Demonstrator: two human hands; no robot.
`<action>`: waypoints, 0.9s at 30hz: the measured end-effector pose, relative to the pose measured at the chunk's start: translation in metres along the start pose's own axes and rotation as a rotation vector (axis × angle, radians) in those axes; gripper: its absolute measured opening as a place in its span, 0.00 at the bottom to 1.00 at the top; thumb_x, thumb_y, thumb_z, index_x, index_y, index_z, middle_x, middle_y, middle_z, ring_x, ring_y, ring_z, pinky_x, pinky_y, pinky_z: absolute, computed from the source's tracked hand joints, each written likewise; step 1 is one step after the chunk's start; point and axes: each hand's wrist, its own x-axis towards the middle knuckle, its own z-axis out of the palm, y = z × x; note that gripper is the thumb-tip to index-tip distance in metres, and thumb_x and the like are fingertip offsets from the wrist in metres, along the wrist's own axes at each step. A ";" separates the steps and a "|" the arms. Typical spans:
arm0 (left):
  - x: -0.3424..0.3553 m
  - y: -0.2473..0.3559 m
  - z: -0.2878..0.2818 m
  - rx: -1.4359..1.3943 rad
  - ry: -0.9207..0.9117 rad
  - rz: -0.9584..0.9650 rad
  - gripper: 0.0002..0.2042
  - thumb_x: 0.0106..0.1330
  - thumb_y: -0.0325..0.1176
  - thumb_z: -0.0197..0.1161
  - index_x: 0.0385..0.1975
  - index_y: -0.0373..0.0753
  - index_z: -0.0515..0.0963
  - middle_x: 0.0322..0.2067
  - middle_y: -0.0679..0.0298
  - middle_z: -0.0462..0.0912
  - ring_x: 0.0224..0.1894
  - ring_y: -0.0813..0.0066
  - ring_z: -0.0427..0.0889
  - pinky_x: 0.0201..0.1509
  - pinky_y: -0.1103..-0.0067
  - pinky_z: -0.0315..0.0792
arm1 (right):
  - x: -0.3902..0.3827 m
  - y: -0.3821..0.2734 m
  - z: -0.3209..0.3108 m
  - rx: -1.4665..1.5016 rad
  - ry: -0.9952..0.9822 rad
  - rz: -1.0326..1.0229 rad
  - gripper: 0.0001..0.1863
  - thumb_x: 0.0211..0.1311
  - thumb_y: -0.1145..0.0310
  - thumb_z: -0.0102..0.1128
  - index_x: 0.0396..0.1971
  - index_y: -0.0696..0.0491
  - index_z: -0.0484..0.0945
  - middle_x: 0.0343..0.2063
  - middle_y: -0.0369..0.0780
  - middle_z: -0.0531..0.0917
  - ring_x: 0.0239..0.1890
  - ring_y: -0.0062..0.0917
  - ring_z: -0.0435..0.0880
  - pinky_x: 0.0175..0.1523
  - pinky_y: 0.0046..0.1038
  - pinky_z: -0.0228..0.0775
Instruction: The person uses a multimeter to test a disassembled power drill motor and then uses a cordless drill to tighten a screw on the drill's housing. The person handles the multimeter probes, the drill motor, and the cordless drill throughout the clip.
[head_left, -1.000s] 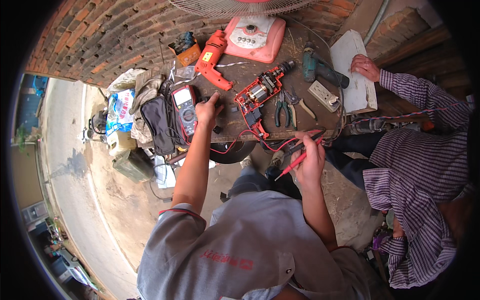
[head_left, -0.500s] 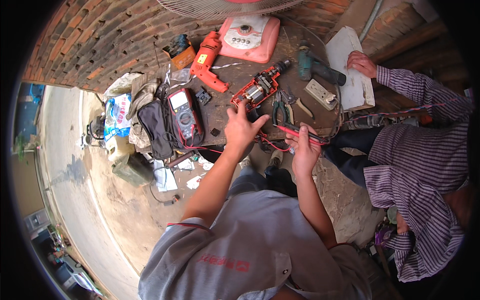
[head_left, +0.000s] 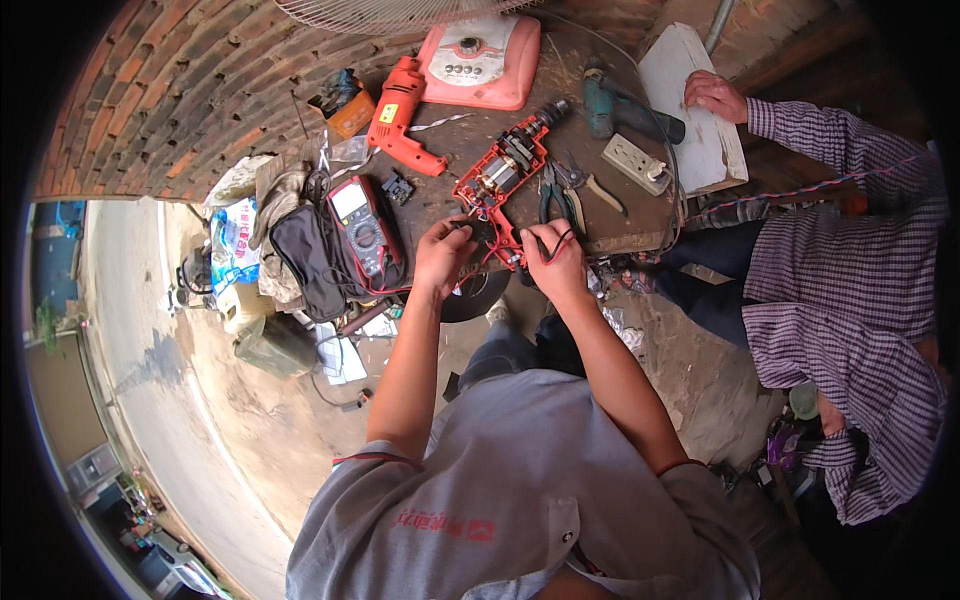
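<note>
The opened drill [head_left: 505, 170], its orange shell showing the motor, lies on the workbench [head_left: 432, 205], near the edge toward the wearer. Taken with the far wall at 12 o'clock, its long axis runs from between 7 and 8 up to between 1 and 2, the chuck [head_left: 551, 113] at the upper end; the handle slants off toward 5 o'clock.

Both hands are at that handle. The left hand [head_left: 443, 258] sits on its 8 o'clock side, thumb and fingers drawn in — whether they pinch anything I cannot tell. The right hand [head_left: 556, 263], on its 3 o'clock side, has its fingers curled around test leads [head_left: 557, 243], red and black.

From the motor, the multimeter [head_left: 362, 230] lies toward 8 o'clock, its screen end pointing to 11, beside a black case [head_left: 305, 255]. The pliers [head_left: 552, 195] are near, at 4 o'clock; the socket block [head_left: 636, 164] is at 3. A whole orange drill [head_left: 398, 122] lies toward 10 — nose at 4 — and the fan base [head_left: 478, 62] toward 12.
</note>
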 end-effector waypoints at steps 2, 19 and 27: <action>0.001 -0.004 -0.005 -0.057 -0.010 -0.031 0.11 0.68 0.25 0.56 0.49 0.37 0.75 0.42 0.63 0.80 0.31 0.74 0.81 0.39 0.79 0.78 | 0.007 -0.001 -0.002 0.074 0.138 -0.066 0.09 0.63 0.65 0.63 0.30 0.56 0.81 0.26 0.43 0.82 0.26 0.40 0.83 0.32 0.36 0.75; -0.009 -0.013 -0.008 -0.047 -0.044 -0.090 0.13 0.71 0.27 0.54 0.54 0.38 0.69 0.42 0.55 0.80 0.39 0.64 0.86 0.41 0.76 0.83 | 0.005 -0.015 0.012 0.740 -0.060 0.661 0.09 0.66 0.70 0.58 0.40 0.59 0.80 0.24 0.38 0.83 0.23 0.18 0.82 0.29 0.21 0.75; -0.010 -0.016 -0.009 -0.094 -0.043 -0.108 0.09 0.71 0.28 0.55 0.45 0.28 0.69 0.39 0.53 0.81 0.39 0.65 0.85 0.41 0.77 0.83 | 0.005 -0.017 0.020 0.692 -0.061 0.659 0.11 0.67 0.67 0.57 0.37 0.60 0.79 0.22 0.38 0.83 0.22 0.19 0.82 0.27 0.22 0.75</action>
